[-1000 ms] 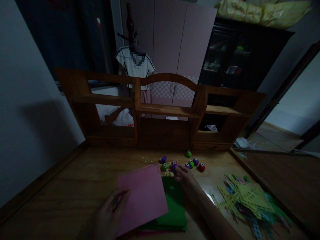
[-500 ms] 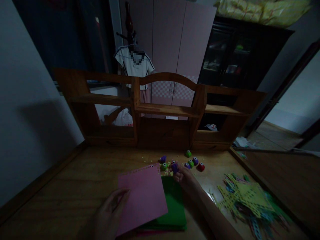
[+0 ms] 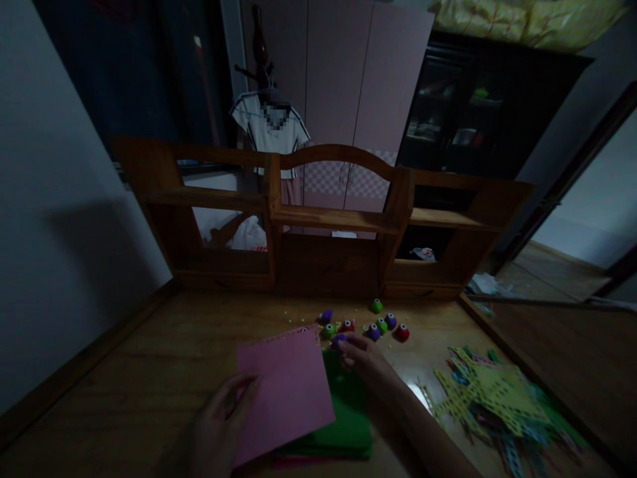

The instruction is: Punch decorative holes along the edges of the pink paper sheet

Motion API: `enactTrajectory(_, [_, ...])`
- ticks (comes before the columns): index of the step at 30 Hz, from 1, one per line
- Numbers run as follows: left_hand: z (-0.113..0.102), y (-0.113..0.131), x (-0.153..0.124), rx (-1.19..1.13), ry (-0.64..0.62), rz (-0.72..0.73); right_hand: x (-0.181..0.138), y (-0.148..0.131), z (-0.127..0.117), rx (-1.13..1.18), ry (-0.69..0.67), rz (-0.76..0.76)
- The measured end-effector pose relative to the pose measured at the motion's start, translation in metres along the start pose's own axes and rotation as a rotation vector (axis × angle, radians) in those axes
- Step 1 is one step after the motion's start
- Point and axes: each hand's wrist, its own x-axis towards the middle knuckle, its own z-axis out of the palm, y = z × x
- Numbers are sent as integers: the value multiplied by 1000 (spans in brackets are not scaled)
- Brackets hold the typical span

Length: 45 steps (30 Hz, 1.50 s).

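My left hand [image 3: 219, 425] pinches the near left corner of a pink sheet [image 3: 283, 392], lifting it above a green sheet [image 3: 348, 411] on the wooden desk [image 3: 149, 372]. My right hand [image 3: 361, 355] is closed on a small purple punch [image 3: 339, 340] just past the pink sheet's far right corner. Beyond it lie several small round punches: a purple one [image 3: 326, 316], green ones [image 3: 377, 305], a red one [image 3: 402, 333]. Tiny paper bits are scattered around them.
A wooden shelf unit [image 3: 323, 219] stands along the desk's back edge. A heap of punched yellow, green and blue paper scraps [image 3: 490, 398] lies at the right. A white wall [image 3: 60, 219] borders the left. A wardrobe and dark cabinet stand behind.
My right hand picked the purple punch out of the cluster and drew it back left toward the pink sheet's corner. The left hand and pink sheet stayed almost still.
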Motion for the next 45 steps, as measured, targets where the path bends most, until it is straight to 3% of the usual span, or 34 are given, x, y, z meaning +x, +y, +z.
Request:
enactTrajectory(7, [2, 4, -1, 17, -5, -1, -6, -1, 5, -148, -28, 2])
enactTrajectory(22, [13, 16, -1, -189, -11, 66, -5, -2, 4, -291, -85, 25])
enactTrajectory(27, [12, 15, -1, -126, -63, 5, -8, -4, 6, -278, -125, 70])
enactTrajectory(36, [13, 10, 1, -153, -153, 72, -12, -3, 6, -381, -206, 125])
enactTrajectory(45, [13, -6, 2, -122, -264, 29, -12, -7, 8, -423, -209, 80])
